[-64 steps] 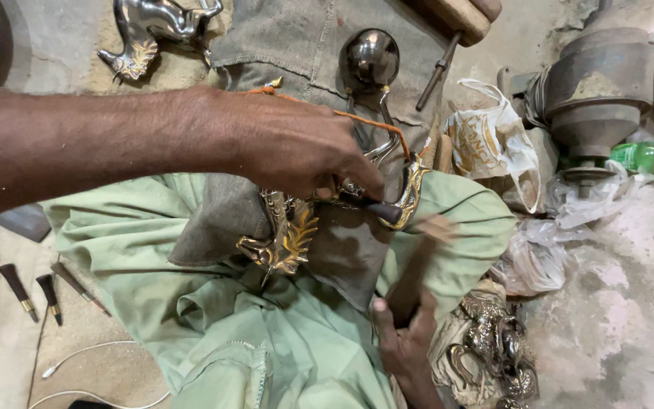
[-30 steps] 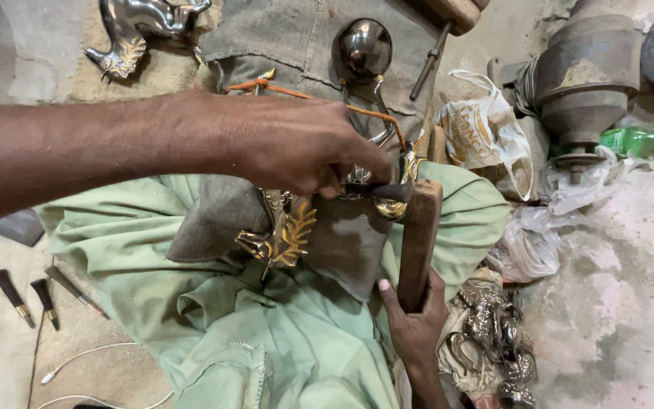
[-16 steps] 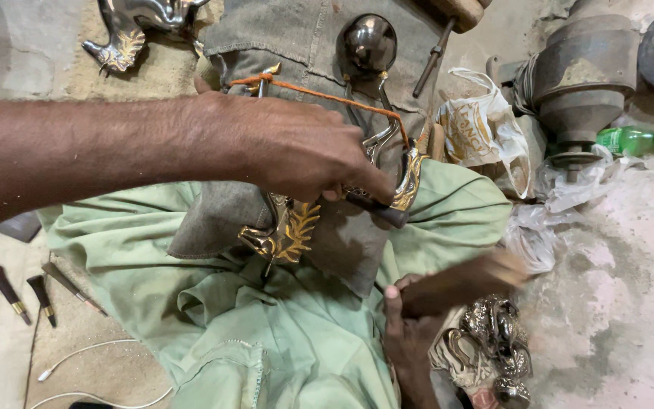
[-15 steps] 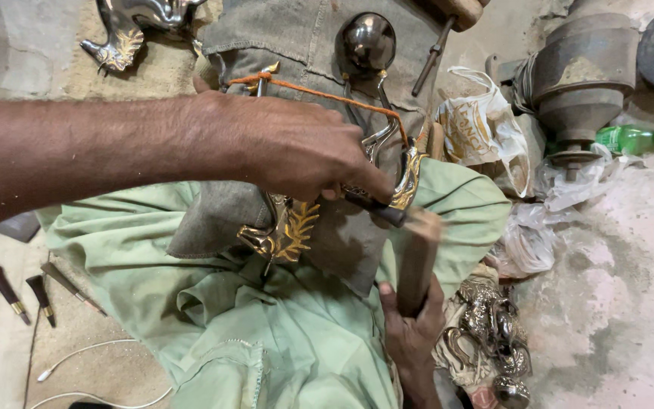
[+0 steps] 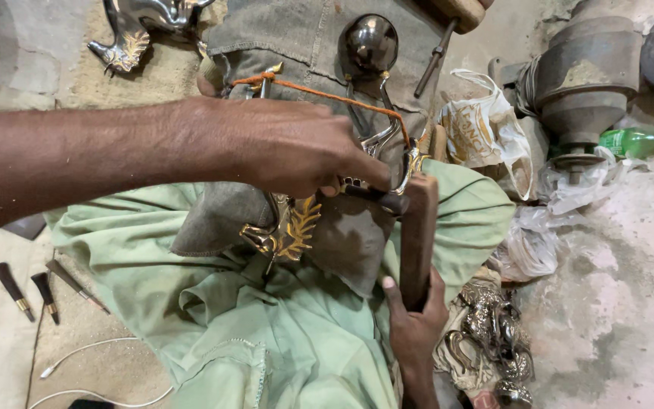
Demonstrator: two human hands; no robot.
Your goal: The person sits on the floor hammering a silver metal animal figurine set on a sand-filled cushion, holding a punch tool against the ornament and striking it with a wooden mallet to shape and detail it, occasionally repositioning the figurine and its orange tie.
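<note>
A: So, what is the right hand [image 5: 416, 329] holding?

B: It is wrapped tight round the lower end of a wooden stick [image 5: 418, 238], thumb up along its side. The stick stands nearly upright, its top end against the head of a small dark punch [image 5: 376, 198].

A: And the left hand [image 5: 300, 148]?

B: It comes in from the left, fingers pinched shut on that punch. The punch tip is hidden under the fingers, so where it touches I cannot tell. It lies over a brass ornament [image 5: 285, 231].

A: Where is the ornament?

B: On the lap, resting on a grey cloth [image 5: 346, 238] spread over green trousers [image 5: 266, 333]. Its leaf-like gold part shows just below the left hand; a curved gold edge shows beside the stick's top.

A: What else sits round the ornament?

B: An orange cord [image 5: 319, 92] runs above the left hand. Beyond the ornament stands a shiny metal ball [image 5: 370, 44]. To its right lie plastic bags [image 5: 493, 140], a grey machine part [image 5: 588, 79] and a green bottle [image 5: 633, 140]. Lower right of it, near the right wrist, is a heap of small metal castings [image 5: 493, 337]. Far left of it, dark-handled tools [image 5: 28, 291] lie on the floor, with a white cable [image 5: 92, 371] below them.
</note>
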